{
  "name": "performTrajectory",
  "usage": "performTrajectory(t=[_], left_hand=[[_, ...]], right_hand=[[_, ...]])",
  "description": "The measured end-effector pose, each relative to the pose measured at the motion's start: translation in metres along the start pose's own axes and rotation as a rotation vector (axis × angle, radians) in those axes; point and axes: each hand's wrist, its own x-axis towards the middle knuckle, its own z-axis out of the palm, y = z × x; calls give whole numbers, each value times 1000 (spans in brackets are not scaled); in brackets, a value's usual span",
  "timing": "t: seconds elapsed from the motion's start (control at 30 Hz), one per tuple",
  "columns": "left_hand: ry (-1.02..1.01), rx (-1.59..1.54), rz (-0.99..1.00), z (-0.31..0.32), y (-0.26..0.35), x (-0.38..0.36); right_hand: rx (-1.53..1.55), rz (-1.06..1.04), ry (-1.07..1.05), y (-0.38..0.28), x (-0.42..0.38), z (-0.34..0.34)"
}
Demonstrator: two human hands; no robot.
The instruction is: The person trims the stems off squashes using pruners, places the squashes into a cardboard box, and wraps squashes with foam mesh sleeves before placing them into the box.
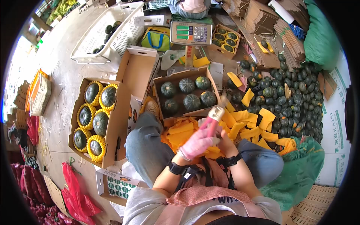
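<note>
Pink-gloved left hand (197, 145): fingers clamped on red-handled tool (212, 126), silver tip pointing up past them. Right hand (226, 144) right beside, finger state can't tell. Beyond fingers: open squash box (181, 101). Around fingers: yellow foam sleeves (179, 130).

Brightly lit, washed out at far left.
Bowed toward the edges, rimmed in black, blurred around the pink-and-white object (213, 122).
</note>
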Motion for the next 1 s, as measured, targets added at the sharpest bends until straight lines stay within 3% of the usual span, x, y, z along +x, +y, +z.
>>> performTrajectory(t=[0.03, 0.07, 0.17, 0.33, 0.4, 0.43, 0.5, 0.57, 0.63, 0.7, 0.73, 0.93, 1.0], left_hand=[[-30, 5, -50, 1, -19, 7], [-130, 477, -45, 2, -19, 11], [-197, 484, 149, 23, -41, 19], [-256, 678, 220, 37, -72, 35], [-237, 815, 263, 42, -65, 36], [-309, 1022, 72, 31, -76, 41], [-393, 1131, -36, 25, -66, 45], [-332, 1264, -278, 22, -51, 48], [-162, 1564, -333, 12, -64, 48], [-159, 1650, -449, 6, -67, 53], [-154, 1693, -505, 4, -68, 56], [-245, 1502, -441, -2, -77, 74], [-34, 1514, -47, -26, -84, 96]], right_hand=[[-6, -16, -16, -4, -6, 3], [-11, -31, -31, -5, -13, 4], [-82, 40, 21, -18, -39, -11], [-194, 194, 147, -44, -62, -20], [-312, 157, 335, -45, -74, -37], [-375, 171, 366, -59, -74, -33], [-159, 30, 544, -83, -85, -50], [121, 9, 539, -118, -92, -46], [95, -84, 479, -155, -109, -68], [99, -247, 803, -185, -121, -75], [98, -278, 761, -199, -131, -84], [98, -467, 541, -234, -141, -95], [183, -446, 594, -227, -125, -81]])
